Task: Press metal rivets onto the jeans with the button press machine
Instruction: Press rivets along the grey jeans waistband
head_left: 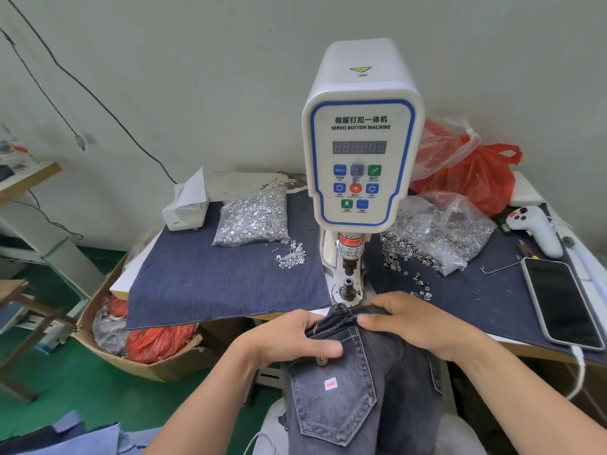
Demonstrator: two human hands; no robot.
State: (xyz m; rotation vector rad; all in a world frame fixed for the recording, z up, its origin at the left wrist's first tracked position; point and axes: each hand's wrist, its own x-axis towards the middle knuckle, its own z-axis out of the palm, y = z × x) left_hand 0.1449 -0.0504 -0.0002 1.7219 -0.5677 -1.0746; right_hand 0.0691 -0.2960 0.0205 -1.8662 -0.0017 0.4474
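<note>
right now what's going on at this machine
A person sits at a servo button machine and holds a pair of dark grey jeans in both hands. The left hand grips the fabric by the back pocket and the right hand pinches the waistband edge, just in front of the lower die. The jeans are not yet under the press. Bags of rivet parts lie on the denim-covered table on either side.
</note>
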